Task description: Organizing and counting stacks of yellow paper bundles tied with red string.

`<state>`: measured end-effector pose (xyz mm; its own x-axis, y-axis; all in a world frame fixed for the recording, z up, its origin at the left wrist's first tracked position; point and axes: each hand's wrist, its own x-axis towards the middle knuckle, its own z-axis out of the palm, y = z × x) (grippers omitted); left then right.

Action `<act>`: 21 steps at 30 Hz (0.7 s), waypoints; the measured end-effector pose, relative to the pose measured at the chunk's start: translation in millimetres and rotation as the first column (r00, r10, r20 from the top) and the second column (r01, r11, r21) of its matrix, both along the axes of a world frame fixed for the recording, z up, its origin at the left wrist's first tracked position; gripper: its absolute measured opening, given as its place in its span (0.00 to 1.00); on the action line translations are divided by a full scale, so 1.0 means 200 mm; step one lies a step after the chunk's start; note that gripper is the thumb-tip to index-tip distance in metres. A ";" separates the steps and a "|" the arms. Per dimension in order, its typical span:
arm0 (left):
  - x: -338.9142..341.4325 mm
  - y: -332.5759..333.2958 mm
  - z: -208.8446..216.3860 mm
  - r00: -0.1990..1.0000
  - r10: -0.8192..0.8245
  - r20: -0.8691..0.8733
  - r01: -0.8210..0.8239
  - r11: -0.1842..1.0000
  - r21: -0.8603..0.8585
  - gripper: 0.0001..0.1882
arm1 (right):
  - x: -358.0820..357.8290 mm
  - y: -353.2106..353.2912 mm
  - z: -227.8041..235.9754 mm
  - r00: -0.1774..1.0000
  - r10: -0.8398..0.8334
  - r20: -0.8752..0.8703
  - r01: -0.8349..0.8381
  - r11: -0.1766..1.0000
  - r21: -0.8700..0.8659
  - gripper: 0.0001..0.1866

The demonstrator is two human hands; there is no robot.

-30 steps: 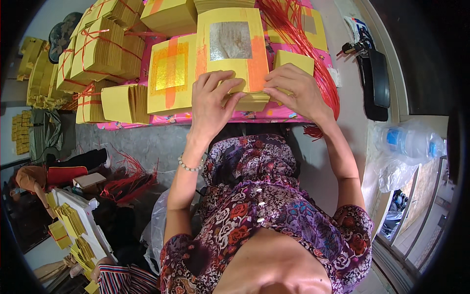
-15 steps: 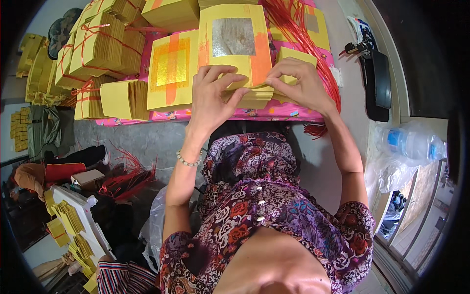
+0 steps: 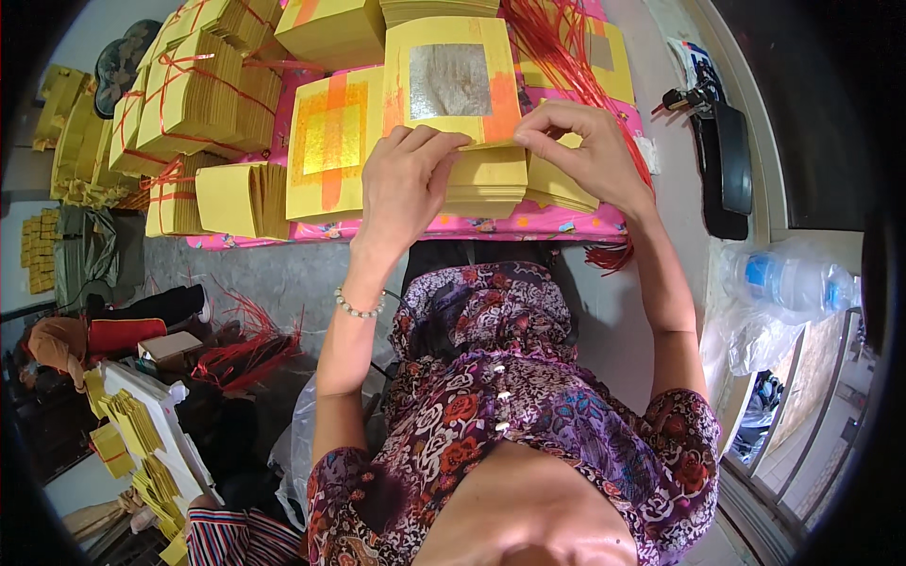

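A yellow paper sheet with a silver square and orange bands (image 3: 448, 80) lies on top of a stack of folded yellow paper (image 3: 486, 179) in front of me. At the sheet's near edge, my left hand (image 3: 406, 179) is closed with thumb and fingers together on the left part. My right hand (image 3: 590, 151) pinches the near right corner between thumb and forefinger. That edge is raised slightly off the stack. Left of my left hand lies another yellow stack with a gold square and orange band (image 3: 330, 132). Under my right hand, more yellow sheets (image 3: 557, 184) are partly hidden.
Yellow bundles tied with red string (image 3: 203, 99) crowd the pink patterned tabletop (image 3: 321, 229) at left. Red strands (image 3: 566, 47) trail along its right side. A person in a striped sleeve (image 3: 241, 538) is at lower left. Plastic bottles in a bag (image 3: 788, 283) are at right.
Both hands have moved slightly away from me with the sheet's near edge, uncovering more of the stack's near side. My left fingers have drawn closer together. The view has shifted a little.
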<state>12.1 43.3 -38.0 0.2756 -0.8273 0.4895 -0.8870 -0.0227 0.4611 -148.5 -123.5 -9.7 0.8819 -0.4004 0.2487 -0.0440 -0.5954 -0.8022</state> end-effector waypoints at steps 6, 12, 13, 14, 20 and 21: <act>0.03 -0.01 0.04 0.998 -0.010 -0.069 0.015 0.998 0.061 0.08 | -0.06 -0.06 0.00 0.997 0.074 0.034 -0.074 0.997 0.008 0.10; 0.03 -0.01 0.05 0.997 0.026 -0.076 -0.021 0.998 0.066 0.09 | -0.10 -0.05 -0.06 0.981 0.162 -0.105 -0.185 0.943 -0.277 0.13; 0.03 -0.01 0.05 0.997 0.025 -0.077 -0.019 0.998 0.067 0.09 | -0.10 -0.05 -0.06 0.982 0.153 -0.113 -0.181 0.937 -0.301 0.14; 0.02 -0.01 0.06 0.995 0.021 -0.093 -0.014 0.997 0.077 0.09 | -0.10 -0.05 -0.07 0.982 0.152 -0.113 -0.180 0.937 -0.299 0.14; 0.03 -0.01 0.02 0.982 0.004 -0.189 -0.002 1.000 0.010 0.13 | -0.09 -0.06 -0.07 0.981 0.172 -0.087 -0.192 0.915 -0.356 0.12; 0.03 -0.01 0.01 0.972 0.012 -0.237 -0.012 1.000 0.003 0.14 | -0.08 -0.05 -0.07 0.984 0.153 -0.085 -0.174 0.912 -0.371 0.11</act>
